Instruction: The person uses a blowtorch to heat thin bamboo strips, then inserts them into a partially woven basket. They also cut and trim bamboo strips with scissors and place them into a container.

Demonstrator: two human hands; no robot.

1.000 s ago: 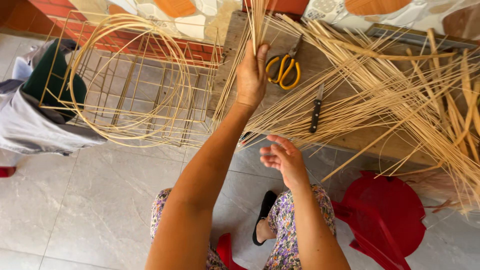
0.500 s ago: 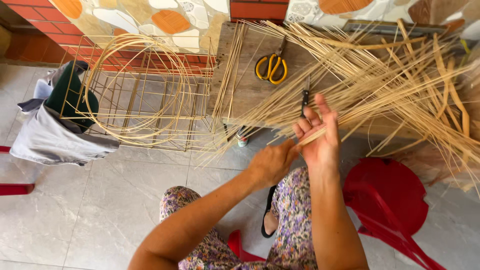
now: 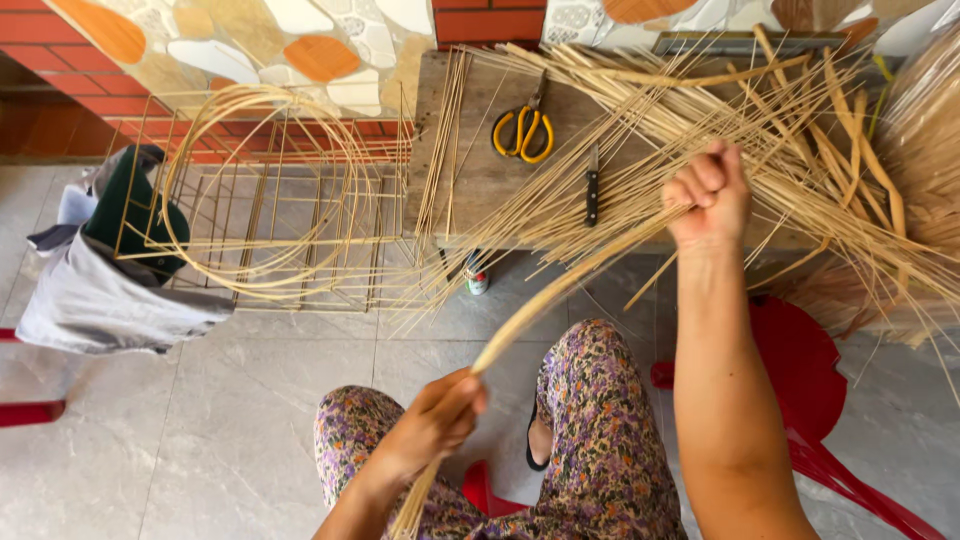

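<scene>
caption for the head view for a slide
Both hands, left hand and right hand, hold a bamboo strip above a table.

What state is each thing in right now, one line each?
left hand: shut on bamboo strip
right hand: shut on the strip's upper end
bamboo strip: bowed between both hands
scissors: closed, flat on bench
knife: lying on bench, unheld
bamboo hoops: coiled in wire frame

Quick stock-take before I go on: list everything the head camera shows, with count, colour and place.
Bamboo strips: many, pale yellow, spread over bench.
Held strip: one, yellow, between both hands.
Scissors: one, yellow-handled, on bench.
Knife: one, black-handled, on bench.
Wooden bench: one, brown, by wall.
Wire frame: one, holding coiled strips, left of bench.
Clothes: grey and green, far left.
Red stool: one, lower right.
Left hand: grips strip low.
Right hand: grips strip high.
</scene>
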